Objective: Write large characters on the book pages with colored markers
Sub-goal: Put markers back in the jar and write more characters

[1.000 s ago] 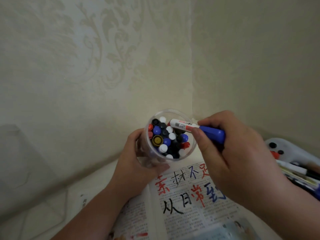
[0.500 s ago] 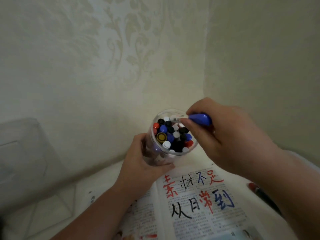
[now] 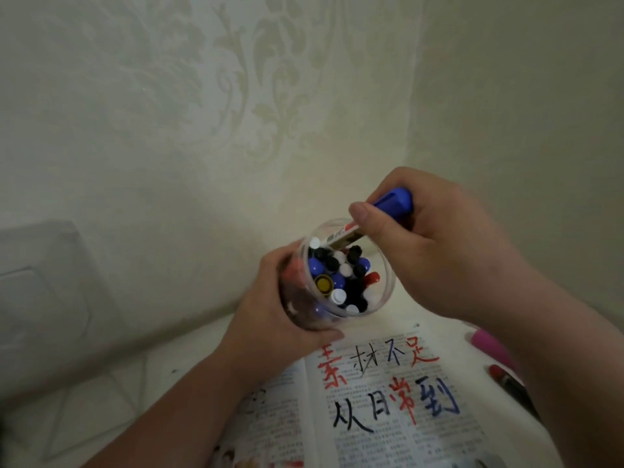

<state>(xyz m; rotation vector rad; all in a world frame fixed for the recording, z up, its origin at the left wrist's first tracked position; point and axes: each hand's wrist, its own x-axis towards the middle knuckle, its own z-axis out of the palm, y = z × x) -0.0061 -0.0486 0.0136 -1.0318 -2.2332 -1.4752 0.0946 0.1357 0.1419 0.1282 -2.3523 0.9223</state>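
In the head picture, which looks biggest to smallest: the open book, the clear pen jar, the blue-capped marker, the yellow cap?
1. Open printed book
2. Clear round plastic jar, held nearer the camera
3. White marker with blue cap, partly hidden
4. Round yellow cap

markers [image 3: 341,275] in jar [image 3: 299,309], book [image 3: 388,440] below (nearer)

The jar [image 3: 380,261] was clear, smooth plastic with a glossy wall. The marker caps [image 3: 337,282] inside it and the blue marker [image 3: 395,201] had shiny, smooth plastic. The book pages [image 3: 388,444] were thin, matt printed paper. The wallpaper [image 3: 236,96] looked embossed, faintly satin.
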